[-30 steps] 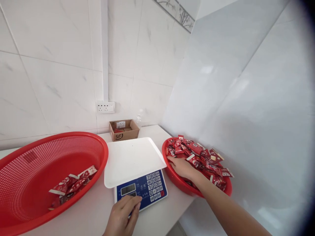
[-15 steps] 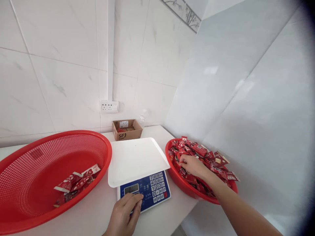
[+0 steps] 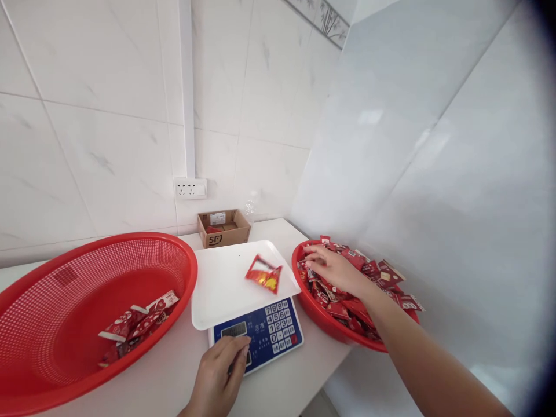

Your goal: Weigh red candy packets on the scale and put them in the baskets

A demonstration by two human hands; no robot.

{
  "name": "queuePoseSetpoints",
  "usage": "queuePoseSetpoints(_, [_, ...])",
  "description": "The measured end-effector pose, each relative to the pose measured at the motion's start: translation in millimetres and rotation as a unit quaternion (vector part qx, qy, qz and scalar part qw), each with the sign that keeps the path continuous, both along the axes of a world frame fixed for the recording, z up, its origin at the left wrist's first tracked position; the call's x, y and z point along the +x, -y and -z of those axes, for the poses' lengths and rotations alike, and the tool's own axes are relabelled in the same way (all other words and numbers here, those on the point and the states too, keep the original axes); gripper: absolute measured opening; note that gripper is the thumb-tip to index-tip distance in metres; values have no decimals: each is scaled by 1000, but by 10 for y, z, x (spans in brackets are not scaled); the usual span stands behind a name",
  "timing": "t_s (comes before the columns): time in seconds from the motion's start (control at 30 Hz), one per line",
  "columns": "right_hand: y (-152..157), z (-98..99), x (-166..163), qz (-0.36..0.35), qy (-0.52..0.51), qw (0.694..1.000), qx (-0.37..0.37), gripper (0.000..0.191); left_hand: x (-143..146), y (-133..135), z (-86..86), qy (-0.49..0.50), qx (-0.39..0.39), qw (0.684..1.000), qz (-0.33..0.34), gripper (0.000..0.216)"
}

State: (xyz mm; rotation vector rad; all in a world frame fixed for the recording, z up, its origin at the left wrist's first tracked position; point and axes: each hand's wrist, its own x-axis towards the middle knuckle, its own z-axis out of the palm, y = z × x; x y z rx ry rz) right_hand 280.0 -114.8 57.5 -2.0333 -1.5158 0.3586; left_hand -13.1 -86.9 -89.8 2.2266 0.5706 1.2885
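Note:
A single red snack packet (image 3: 264,274) with a white band and yellow print lies on the white pan (image 3: 226,292) of a digital scale. Over the scale's blue keypad panel (image 3: 260,330) rests my left hand (image 3: 217,370), its thumb and fingertips pinched together with nothing visible between them; it covers part of the lower display. To the right, my right hand (image 3: 336,269) hovers at the near-left part of a red basin (image 3: 319,321) heaped with small red packets (image 3: 347,307). Its fingers are apart and hold nothing that I can see.
On the left stands a large red mesh basket (image 3: 174,246) with several red and white packets (image 3: 139,324) in it. A cardboard box (image 3: 225,229) and a clear plastic bottle (image 3: 251,207) stand behind the scale by the tiled wall. The white table (image 3: 278,385) ends in front of the right basin.
A red packet now lies on the scale pan, which was bare before. My right hand has opened and moved slightly up over the basin. My left hand stays at the scale.

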Motion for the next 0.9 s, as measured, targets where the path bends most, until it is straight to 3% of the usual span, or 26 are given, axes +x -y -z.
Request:
queuePoseSetpoints(0.17, [405,133,337,38,127,984,-121,45,2,-26,-6,7,9,1000,-6,15])
queuePoseSetpoints(0.33, [782,284,512,48,148,967,-200,48,15,-18,12,6,7,1000,2,15])
queuePoseSetpoints(0.43, [739,340,446,44,153,959,-233,55,22,-8,21,1,8,1000,7,15])
queuePoseSetpoints(0.67, [307,507,370,0,193,933,-305,73,18,-23,54,-16,11,1000,4,15])
queuePoseSetpoints(0.77, [252,601,391,-2,207,932,-296,66,12,-25,68,-21,14,1000,2,15])
queuePoseSetpoints(0.9, [284,660,403,11,225,940,-257,38,5,-14,68,-20,12,1000,7,15])
